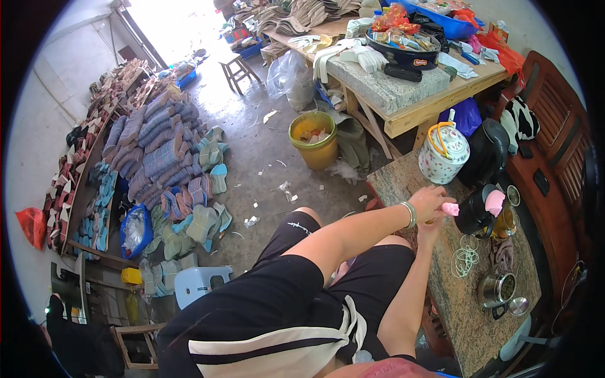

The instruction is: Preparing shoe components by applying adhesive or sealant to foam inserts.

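- Bundled layered pieces (167,145) were noted near 9 o'clock from the hands; slumping was judged possible if a lower bundle were pulled.
- A yellow bucket (313,153), with scraps inside, was recorded on the floor at 10 o'clock.
- The left hand (430,200), with a bracelet (410,215) at its wrist, was found with fingers seemingly closed on a pink piece (450,208) near the stone tabletop (398,175) edge; a drop could be caused by a loosened pinch.
- The right hand (430,230) was found just below, partly covered; whether its fingers were clamped or apart could not be told.
- A floral pot (441,162) was sited near 12 o'clock; it could be knocked by a raised hand.
- A white cord (465,257) was left loosely coiled near 5 o'clock; fingers could be snagged.
- A dark mug (469,217) was noted at 3 o'clock; tipping could be caused by an outward swing.
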`<action>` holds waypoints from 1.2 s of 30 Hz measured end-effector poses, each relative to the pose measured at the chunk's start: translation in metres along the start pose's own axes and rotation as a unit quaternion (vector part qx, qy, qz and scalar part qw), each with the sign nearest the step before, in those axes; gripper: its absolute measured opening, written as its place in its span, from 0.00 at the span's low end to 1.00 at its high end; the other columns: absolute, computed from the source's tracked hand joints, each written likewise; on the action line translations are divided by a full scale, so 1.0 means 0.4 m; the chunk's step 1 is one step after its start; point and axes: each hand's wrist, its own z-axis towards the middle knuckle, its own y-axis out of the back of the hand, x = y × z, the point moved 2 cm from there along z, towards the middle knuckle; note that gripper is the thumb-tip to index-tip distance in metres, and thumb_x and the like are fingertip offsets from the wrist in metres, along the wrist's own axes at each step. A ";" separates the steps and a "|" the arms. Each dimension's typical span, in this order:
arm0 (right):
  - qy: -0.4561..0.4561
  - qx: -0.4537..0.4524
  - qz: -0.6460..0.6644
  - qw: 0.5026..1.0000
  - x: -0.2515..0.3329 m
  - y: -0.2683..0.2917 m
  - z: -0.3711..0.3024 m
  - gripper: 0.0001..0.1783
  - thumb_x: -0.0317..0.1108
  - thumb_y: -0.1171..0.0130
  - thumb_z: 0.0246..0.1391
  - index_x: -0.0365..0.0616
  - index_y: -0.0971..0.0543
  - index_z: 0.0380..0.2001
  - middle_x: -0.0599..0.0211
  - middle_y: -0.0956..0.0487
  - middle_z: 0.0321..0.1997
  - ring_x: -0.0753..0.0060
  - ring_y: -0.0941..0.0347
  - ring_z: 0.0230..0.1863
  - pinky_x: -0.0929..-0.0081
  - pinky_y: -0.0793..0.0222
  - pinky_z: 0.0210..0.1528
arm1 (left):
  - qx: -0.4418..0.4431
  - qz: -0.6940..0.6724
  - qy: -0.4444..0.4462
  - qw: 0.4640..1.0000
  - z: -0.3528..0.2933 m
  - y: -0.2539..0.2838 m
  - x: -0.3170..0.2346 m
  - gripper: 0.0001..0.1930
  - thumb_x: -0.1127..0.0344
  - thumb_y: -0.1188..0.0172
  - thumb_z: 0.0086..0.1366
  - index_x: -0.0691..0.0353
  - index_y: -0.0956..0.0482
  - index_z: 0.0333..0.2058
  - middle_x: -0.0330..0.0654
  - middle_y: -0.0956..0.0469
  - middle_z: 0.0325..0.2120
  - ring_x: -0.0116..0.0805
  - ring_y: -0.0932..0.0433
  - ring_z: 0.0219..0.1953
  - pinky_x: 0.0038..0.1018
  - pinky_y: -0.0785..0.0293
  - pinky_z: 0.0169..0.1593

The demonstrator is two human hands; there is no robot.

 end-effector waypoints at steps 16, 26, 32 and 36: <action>-0.014 0.029 -0.049 0.998 -0.053 0.007 0.010 0.29 0.36 0.39 0.45 0.37 0.33 0.50 0.53 0.28 0.50 0.61 0.31 0.50 0.67 0.37 0.50 | -0.056 0.032 0.086 0.994 -0.009 0.026 -0.092 0.20 0.56 0.41 0.52 0.43 0.25 0.47 0.40 0.33 0.33 0.40 0.33 0.42 0.34 0.35 0.43; -0.063 0.014 -0.033 0.997 -0.009 0.015 0.005 0.49 0.30 0.35 0.40 0.40 0.51 0.63 0.56 0.35 0.58 0.66 0.36 0.56 0.73 0.42 0.57 | -0.148 -0.201 0.090 0.964 -0.058 0.093 -0.052 0.18 0.65 0.37 0.51 0.50 0.24 0.43 0.42 0.31 0.35 0.40 0.27 0.39 0.31 0.31 0.45; -0.057 0.035 0.054 0.996 0.017 -0.003 0.013 0.54 0.23 0.36 0.35 0.39 0.55 0.64 0.56 0.39 0.61 0.65 0.40 0.59 0.73 0.45 0.60 | -0.205 -0.509 0.117 0.828 -0.256 0.131 0.067 0.15 0.70 0.42 0.59 0.62 0.28 0.46 0.36 0.27 0.41 0.26 0.28 0.43 0.22 0.31 0.46; -0.070 0.036 0.031 0.996 -0.010 0.027 0.025 0.55 0.22 0.36 0.34 0.40 0.57 0.64 0.55 0.40 0.62 0.63 0.42 0.61 0.74 0.49 0.62 | -0.167 -0.533 0.285 0.779 -0.443 0.207 0.131 0.13 0.67 0.43 0.61 0.62 0.27 0.45 0.34 0.25 0.37 0.22 0.27 0.39 0.21 0.30 0.43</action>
